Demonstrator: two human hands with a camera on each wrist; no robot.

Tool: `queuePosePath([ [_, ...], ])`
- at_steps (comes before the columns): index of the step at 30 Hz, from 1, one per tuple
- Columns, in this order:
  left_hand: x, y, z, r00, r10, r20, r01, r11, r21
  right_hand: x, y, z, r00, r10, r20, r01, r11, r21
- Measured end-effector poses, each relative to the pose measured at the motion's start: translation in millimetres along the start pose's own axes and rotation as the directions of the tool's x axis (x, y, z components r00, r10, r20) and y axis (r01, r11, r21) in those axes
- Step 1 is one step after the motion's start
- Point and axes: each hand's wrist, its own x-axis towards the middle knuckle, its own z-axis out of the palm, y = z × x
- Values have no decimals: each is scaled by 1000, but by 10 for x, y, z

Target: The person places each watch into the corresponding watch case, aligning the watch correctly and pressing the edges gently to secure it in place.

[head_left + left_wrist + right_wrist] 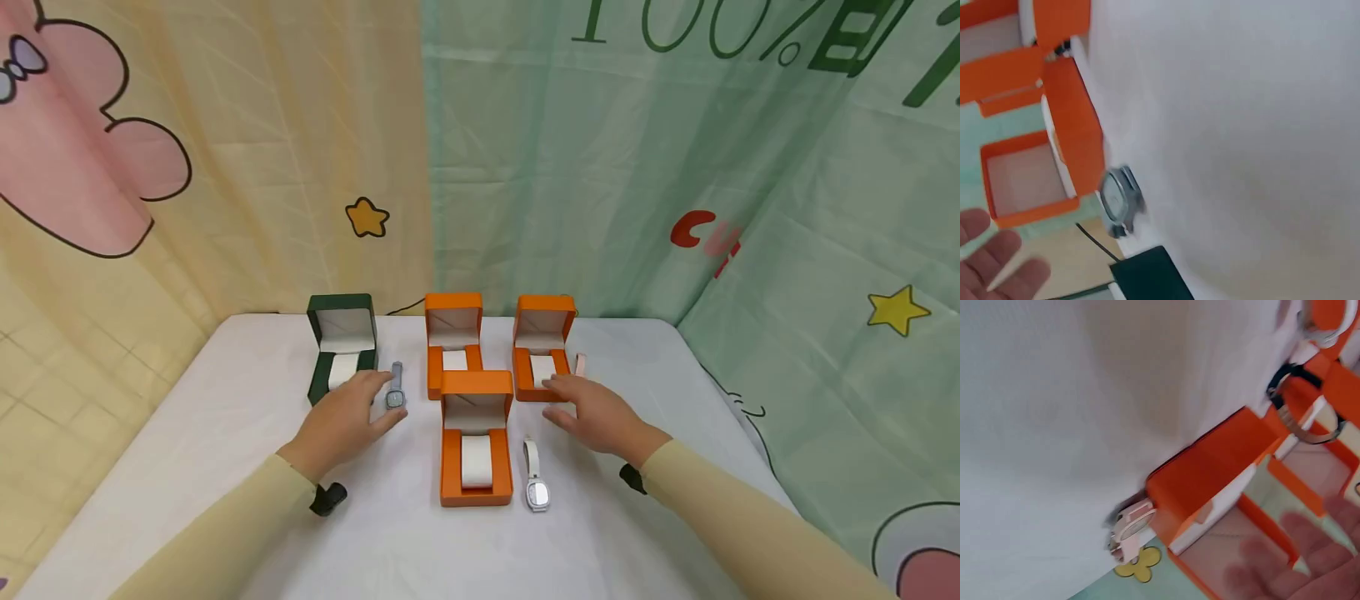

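Note:
My left hand point(341, 423) is held over the table with fingers extended, in front of the open dark green watch box point(318, 379). Beside its fingertips lies a grey-blue wristwatch point(395, 397), also seen in the left wrist view. My right hand point(596, 414) reaches in from the right, its fingertips overlapping the front of an open orange watch box point(545, 312) in the head view. To that box's right is a pink wristwatch point(1132, 528), mostly hidden behind the hand in the head view. Neither hand holds anything.
Another open orange box point(453, 312) stands at the back middle, and one more orange box point(476, 492) stands nearer. A white-strapped wristwatch point(537, 493) lies right of the near box. A dark-strapped wristwatch point(1294, 406) shows between boxes. Patterned curtains point(510, 167) hang behind the white table point(600, 542).

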Motion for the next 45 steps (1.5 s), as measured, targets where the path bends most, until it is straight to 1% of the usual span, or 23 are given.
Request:
queuePosePath([
  [3,-102,124,-18,998,53,33,-51,996,-75,-148,-80,-21,995,-85,51,84,996,28],
  [5,-150,218,-22,994,75,74,-66,992,-107,-230,-128,-18,984,-148,96,145,989,29],
  [7,-184,310,-18,989,83,119,-67,989,-128,-297,-173,-3,971,-190,148,187,982,34],
  [10,-215,429,12,979,97,182,-73,988,-133,-372,-224,42,955,-210,211,206,978,43],
  [13,-234,513,61,967,131,219,-105,986,-127,-417,-253,93,947,-200,250,194,980,49],
  [16,-235,574,119,957,158,244,-132,984,-123,-442,-261,129,943,-213,254,209,977,46],
  [19,-213,630,173,951,148,272,-122,986,-109,-451,-250,162,940,-242,241,242,970,31],
  [23,-169,693,251,949,119,291,-103,992,-68,-450,-211,226,937,-257,236,260,965,19],
  [25,-157,723,282,951,115,287,-104,993,-53,-445,-203,259,939,-237,251,240,971,17],
  [28,-154,763,325,951,115,288,-102,993,-59,-448,-198,299,939,-205,276,209,978,13],
  [30,-154,788,353,950,112,292,-100,993,-57,-451,-193,324,941,-193,280,199,980,6],
  [34,-144,813,412,950,96,298,-93,995,-27,-448,-190,359,942,-214,257,221,975,3],
  [40,-112,864,435,954,90,286,-97,995,10,-430,-226,401,941,-229,249,234,972,8],
  [43,-90,890,436,952,80,296,-88,996,14,-412,-239,425,941,-224,253,231,973,1],
  [45,-76,904,438,949,67,307,-75,997,15,-397,-252,439,941,-209,264,216,976,4],
])
